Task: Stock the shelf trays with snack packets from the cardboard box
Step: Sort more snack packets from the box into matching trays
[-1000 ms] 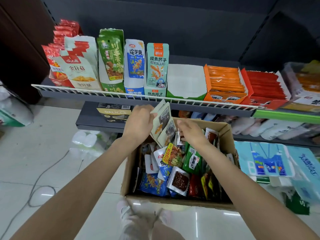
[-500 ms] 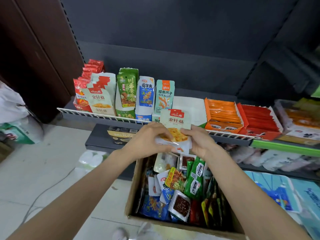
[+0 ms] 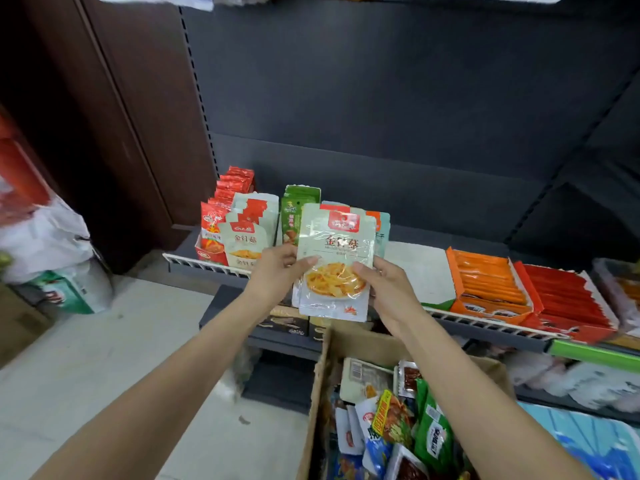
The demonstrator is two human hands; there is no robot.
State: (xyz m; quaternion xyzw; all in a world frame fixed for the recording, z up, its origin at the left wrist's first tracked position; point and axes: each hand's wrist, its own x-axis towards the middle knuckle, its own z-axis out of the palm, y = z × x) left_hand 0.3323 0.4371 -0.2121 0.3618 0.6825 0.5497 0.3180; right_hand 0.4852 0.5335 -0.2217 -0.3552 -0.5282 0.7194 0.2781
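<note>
Before a dark shelf backing, the left hand [image 3: 277,271] and right hand [image 3: 388,289] pinch a small stack of enoki packets [image 3: 334,263] by its side edges, above the cardboard box [image 3: 320,393], up-left of which waits the matching tray [image 3: 242,242]; the glossy packets may slide apart.

Above the shelf [image 3: 408,237] all stood open; upright packets [image 3: 242,233] crowded its left end, while orange tray [image 3: 485,285] and red tray [image 3: 568,303] filled its right.
</note>
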